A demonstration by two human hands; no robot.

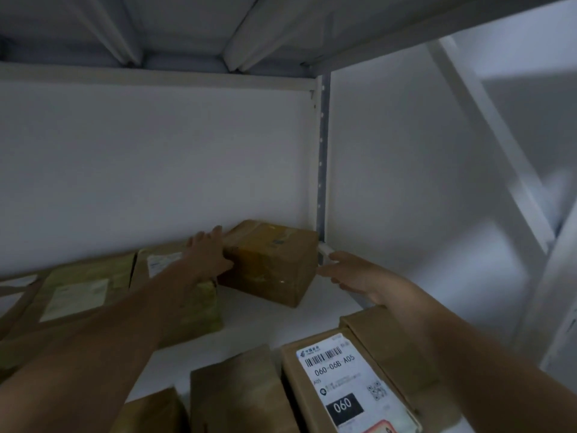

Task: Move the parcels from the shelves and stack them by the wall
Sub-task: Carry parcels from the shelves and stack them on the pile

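Front edge: flat brown cardboard parcel with a white barcode label [343,379] reading 060-06B-A05, lying on the white shelf board [249,320]. Target, a small brown taped cardboard box [274,260], sits at the back right corner beside the grey perforated upright post [323,151]. Left hand [207,254] is flat against its left side, fingers straight. Right hand [356,275] is spread and empty at its right edge; contact unclear.
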